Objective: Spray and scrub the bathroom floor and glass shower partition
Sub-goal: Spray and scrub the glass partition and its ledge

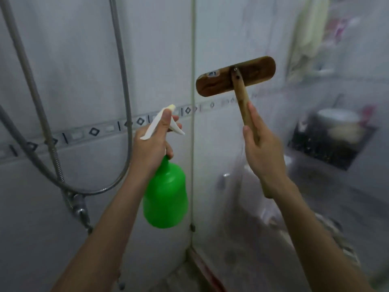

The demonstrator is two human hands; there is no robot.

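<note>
My left hand (152,144) grips the white trigger head of a green spray bottle (166,194), held upright in front of the tiled wall, its nozzle aimed up and right. My right hand (263,152) holds the wooden handle of a scrub brush (235,76). The brush's flat wooden head is pressed against the glass shower partition (294,186), which fills the right half and looks wet and hazy. A strip of floor (179,277) shows at the bottom by the partition's base.
A metal shower hose (124,102) loops over the white tiled wall (73,60) on the left, down to a tap fitting (79,209). The partition's frame edge (192,144) runs vertically at centre. Behind the glass, blurred: a toilet, a dark counter with a basin (336,131), a hanging towel (307,39).
</note>
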